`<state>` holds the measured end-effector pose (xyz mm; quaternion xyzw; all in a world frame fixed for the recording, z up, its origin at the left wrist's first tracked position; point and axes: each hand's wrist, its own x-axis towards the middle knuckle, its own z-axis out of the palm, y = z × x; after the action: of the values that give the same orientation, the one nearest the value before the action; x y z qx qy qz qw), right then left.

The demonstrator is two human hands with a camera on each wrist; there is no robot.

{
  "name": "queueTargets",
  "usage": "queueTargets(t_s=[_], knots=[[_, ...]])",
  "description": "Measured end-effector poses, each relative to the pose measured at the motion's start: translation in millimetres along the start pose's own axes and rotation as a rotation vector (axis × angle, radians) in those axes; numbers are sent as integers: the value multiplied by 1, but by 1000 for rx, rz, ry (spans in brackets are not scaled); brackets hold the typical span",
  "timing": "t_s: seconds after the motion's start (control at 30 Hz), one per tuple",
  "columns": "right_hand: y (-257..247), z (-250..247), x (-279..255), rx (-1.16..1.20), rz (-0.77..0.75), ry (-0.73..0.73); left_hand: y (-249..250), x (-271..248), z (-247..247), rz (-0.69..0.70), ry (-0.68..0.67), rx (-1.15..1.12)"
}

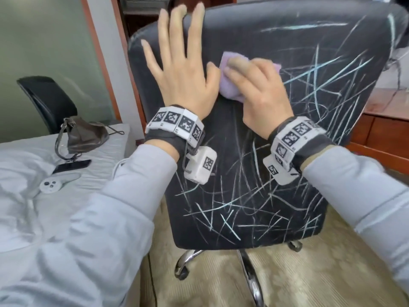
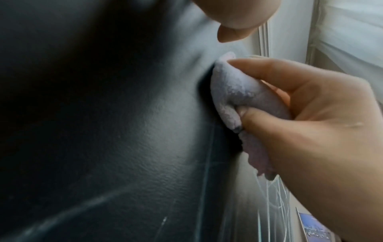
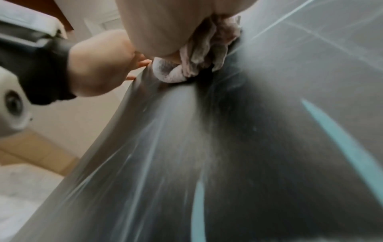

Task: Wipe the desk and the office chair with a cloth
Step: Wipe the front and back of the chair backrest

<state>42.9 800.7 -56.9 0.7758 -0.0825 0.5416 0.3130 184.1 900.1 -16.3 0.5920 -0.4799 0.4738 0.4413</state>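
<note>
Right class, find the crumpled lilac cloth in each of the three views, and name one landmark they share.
Head: crumpled lilac cloth, upper centre, under the right hand.
Left wrist: cloth, right of centre, pinched against the chair.
Right wrist: cloth, top centre, below the palm.
Shared landmark: the black leather chair back with pale blue chalk scribbles.

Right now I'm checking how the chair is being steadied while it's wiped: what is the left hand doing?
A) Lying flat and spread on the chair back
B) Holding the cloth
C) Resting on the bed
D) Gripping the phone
A: the left hand lies with straight, spread fingers on the chair back, while the right hand holds the cloth.
</note>
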Motion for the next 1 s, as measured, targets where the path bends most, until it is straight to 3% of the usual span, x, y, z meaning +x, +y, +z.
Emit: queueTargets(t_s=[0.07, 0.23, 0.37, 0.47, 0.6, 0.67, 0.73, 0.87, 0.9, 1.0], knots=[[-9, 7, -12, -6, 20, 19, 1, -1, 0, 2, -20, -5], [-30, 9, -70, -1, -14, -177, 5, -9, -4, 30, -63, -10], [12, -18, -20, -50, 127, 51, 9, -54, 6, 172, -235, 20], [19, -22, -1, -115, 191, 150, 6, -78, 21, 174, -309, 86], [-11, -1, -64, -105, 109, -51, 7, -79, 28, 158, -330, 106], [-3, -5, -65, -103, 86, -76, 6, -79, 29, 160, -325, 110], [11, -16, -36, -128, 120, 27, 6, -80, 30, 162, -317, 112], [25, -31, 26, -163, 327, 250, 5, -79, 35, 153, -309, 112], [16, -25, 29, -145, 304, 245, 5, -79, 37, 153, -310, 109], [-4, -1, 5, -90, 34, 74, 2, -81, 41, 158, -292, 105]])
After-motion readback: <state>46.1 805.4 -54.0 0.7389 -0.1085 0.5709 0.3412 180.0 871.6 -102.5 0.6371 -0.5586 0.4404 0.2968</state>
